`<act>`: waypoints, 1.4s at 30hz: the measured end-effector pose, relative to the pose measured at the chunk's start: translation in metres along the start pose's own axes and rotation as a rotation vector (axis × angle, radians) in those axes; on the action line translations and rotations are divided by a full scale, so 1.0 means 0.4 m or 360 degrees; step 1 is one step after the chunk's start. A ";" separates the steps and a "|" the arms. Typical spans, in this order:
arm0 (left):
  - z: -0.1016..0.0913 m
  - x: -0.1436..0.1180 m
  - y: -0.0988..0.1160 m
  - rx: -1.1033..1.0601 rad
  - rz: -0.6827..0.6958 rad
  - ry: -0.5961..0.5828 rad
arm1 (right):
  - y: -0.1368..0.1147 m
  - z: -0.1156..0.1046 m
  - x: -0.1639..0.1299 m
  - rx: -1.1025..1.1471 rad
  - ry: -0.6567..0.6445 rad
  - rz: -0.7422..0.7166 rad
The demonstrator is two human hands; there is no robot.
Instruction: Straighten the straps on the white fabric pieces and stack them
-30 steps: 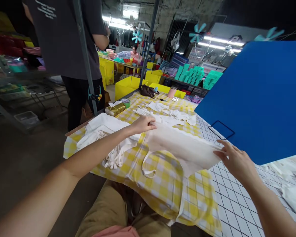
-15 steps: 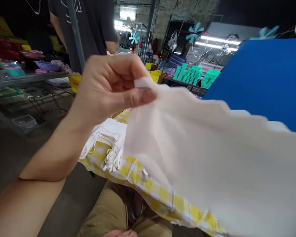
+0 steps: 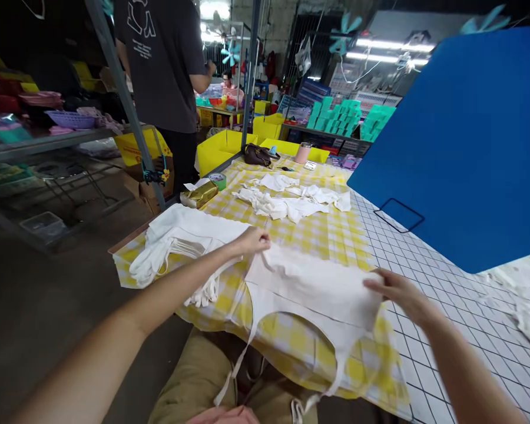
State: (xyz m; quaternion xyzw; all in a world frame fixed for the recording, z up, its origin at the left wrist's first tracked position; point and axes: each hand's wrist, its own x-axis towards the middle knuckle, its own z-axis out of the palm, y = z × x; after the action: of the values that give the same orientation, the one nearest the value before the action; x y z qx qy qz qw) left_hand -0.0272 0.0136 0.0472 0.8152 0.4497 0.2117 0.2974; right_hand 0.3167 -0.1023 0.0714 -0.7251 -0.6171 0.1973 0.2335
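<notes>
The left hand (image 3: 252,240) and right hand (image 3: 395,290) pinch the ends of a white cloth (image 3: 311,285) with straps (image 3: 341,365) — spread over the bench (image 3: 347,235), near a white pile (image 3: 189,224).

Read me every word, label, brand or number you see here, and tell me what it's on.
Nothing reads clearly enough to quote.
Standing person's dark grey T-shirt: pale lines of print, too small and blurred.
Yellow box beneath the grey metal shelf: reddish marks, too blurred.
Small white rectangular item on the yellow-checked tablecloth: dark marks, too small.
White cloth piece with straps in the hands: no lettering visible.
</notes>
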 end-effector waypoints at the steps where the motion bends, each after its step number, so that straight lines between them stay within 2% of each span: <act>1: 0.039 0.013 -0.022 0.0040 -0.0041 -0.0011 | 0.016 0.051 0.017 0.0060 -0.0082 0.0116; 3: 0.089 0.033 -0.050 0.0103 -0.0091 -0.0017 | 0.050 0.128 0.038 0.0002 0.0068 0.0245; 5: 0.107 0.051 -0.067 0.0131 -0.0103 -0.0004 | 0.077 0.164 0.049 -0.0065 0.0227 0.0283; 11: 0.094 0.105 -0.097 0.0216 -0.0108 0.0113 | 0.080 0.159 0.081 -0.0169 0.0421 0.0331; 14: 0.109 0.114 -0.094 0.0302 -0.0152 0.0134 | 0.066 0.174 0.101 -0.0286 0.0451 0.0342; 17: 0.143 0.093 -0.072 0.0543 -0.0162 0.0079 | 0.056 0.203 0.104 -0.0505 0.0451 0.0263; 19: 0.166 0.061 -0.053 0.0648 -0.0075 -0.0054 | 0.052 0.224 0.088 -0.0699 0.0510 0.0106; 21: 0.186 0.019 -0.037 0.0637 0.0037 -0.0311 | 0.055 0.244 0.061 -0.0820 0.0473 -0.0078; 24: 0.201 -0.044 -0.031 0.0594 0.0096 -0.0579 | 0.082 0.269 0.017 -0.0829 0.0144 -0.0149; 26: 0.201 -0.075 -0.036 0.0605 0.0069 -0.0578 | 0.110 0.274 -0.007 -0.0800 -0.0016 -0.0058; 28: 0.194 -0.096 -0.042 0.0632 0.0016 -0.0549 | 0.134 0.268 -0.028 -0.0766 -0.0020 0.0037; 31: 0.177 -0.114 -0.042 0.0696 -0.0070 -0.0552 | 0.130 0.240 -0.078 -0.0634 0.0165 0.0118; 33: 0.168 -0.120 -0.030 0.0731 -0.0098 -0.0565 | 0.098 0.220 -0.140 -0.0434 0.0310 0.0152; 35: 0.171 -0.123 -0.006 0.0752 -0.0053 -0.0552 | 0.054 0.210 -0.224 -0.0184 0.0338 0.0181; 38: 0.204 -0.118 0.046 0.0719 0.0128 -0.0543 | 0.007 0.230 -0.357 -0.0021 0.0160 0.0237; 42: 0.293 -0.107 0.125 0.0558 0.0305 -0.0575 | 0.018 0.313 -0.474 0.0115 -0.0303 0.0499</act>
State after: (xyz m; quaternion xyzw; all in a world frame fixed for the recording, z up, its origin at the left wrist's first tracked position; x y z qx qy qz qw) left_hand 0.0536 -0.0787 -0.0083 0.9176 0.3400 0.0088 0.2058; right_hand 0.2200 -0.2787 -0.0351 -0.7816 -0.5082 0.3212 0.1664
